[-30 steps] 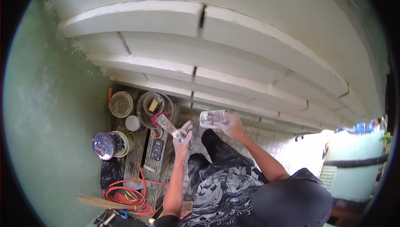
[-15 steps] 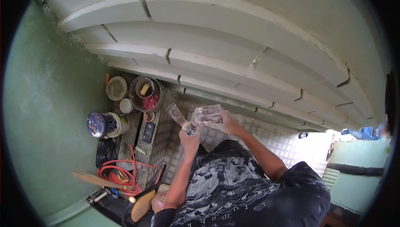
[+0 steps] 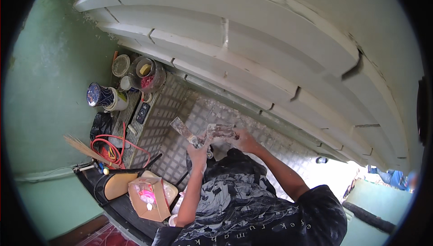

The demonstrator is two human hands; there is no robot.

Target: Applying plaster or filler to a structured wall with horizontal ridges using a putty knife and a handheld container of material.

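Note:
My left hand (image 3: 197,156) is closed round a putty knife (image 3: 181,127), whose whitish, smeared blade points up and to the left. In my right hand (image 3: 246,142) is a wide scraper (image 3: 221,131), its flat face streaked with white and brown filler. Both tools are in front of my chest, side by side. The left hand's fingers reach close to the near left corner of the scraper; whether they touch it I cannot tell.
White grooved boards (image 3: 252,72) run across above. On a bench to the left stand a pot (image 3: 158,81), a paint bucket (image 3: 118,101) and a power strip (image 3: 143,113). Nearer lie a red hose (image 3: 121,149), a broom (image 3: 83,149) and a cardboard box (image 3: 155,205).
My view has turned and shifted, bringing the cardboard box into sight at the lower left. Both hands keep hold of their tools, in nearly the same pose.

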